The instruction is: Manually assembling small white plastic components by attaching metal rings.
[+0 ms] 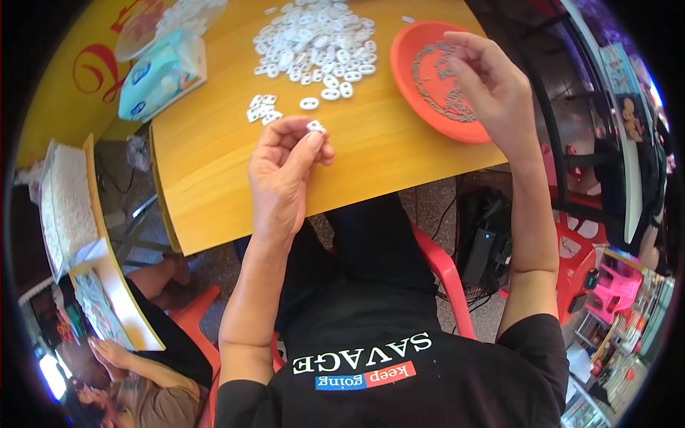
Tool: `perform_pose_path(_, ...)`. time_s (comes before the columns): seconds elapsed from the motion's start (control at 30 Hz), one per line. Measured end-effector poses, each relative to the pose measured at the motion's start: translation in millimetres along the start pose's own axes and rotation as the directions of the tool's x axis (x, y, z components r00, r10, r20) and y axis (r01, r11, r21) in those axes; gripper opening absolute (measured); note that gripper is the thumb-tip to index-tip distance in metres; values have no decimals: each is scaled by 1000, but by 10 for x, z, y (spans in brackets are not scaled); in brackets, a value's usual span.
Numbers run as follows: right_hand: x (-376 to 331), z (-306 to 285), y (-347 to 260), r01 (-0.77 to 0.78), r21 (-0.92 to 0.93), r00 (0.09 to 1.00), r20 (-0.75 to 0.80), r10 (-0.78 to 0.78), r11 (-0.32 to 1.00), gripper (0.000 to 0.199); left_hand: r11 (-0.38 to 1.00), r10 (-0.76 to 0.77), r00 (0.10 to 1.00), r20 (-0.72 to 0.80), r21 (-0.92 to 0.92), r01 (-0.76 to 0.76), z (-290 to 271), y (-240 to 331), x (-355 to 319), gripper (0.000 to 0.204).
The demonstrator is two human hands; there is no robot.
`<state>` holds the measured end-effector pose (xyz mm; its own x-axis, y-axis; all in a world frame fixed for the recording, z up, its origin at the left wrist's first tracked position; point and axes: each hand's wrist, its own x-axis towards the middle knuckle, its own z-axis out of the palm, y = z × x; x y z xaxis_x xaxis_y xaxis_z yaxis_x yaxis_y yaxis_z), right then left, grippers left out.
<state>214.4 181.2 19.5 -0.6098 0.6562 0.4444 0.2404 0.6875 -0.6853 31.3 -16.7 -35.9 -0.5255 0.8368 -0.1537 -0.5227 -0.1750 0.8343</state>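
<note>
My left hand (284, 167) is raised over the near part of the yellow wooden table (371, 153) and pinches one small white plastic piece (315, 127) between thumb and fingertips. My right hand (487, 82) hovers over the orange bowl (417, 82), its fingers curled together above the small grey metal parts (435, 75) inside; whether it holds one I cannot tell. A big pile of white plastic pieces (314, 43) lies at the far middle of the table, and a small cluster of them (261, 109) sits closer to my left hand.
A teal tissue pack (158, 75) and a clear bag of white pieces (168, 21) lie at the table's far left. Trays of white parts (68, 207) stand on the left, where another person (135, 385) sits. A red plastic chair (442, 264) is under me.
</note>
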Motion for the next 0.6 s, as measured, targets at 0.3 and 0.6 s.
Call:
perform_pose_path(0.3,-260,761,-521,-334,595,939,276,205,731,19,998,48,997,66,-51,-45,-58,-49,20,16)
perform_pose_path(0.6,-382,1079,-542,-457,699,887,316,336,549,21,991,127,988,91,-51,-123,-96,-86,8,14)
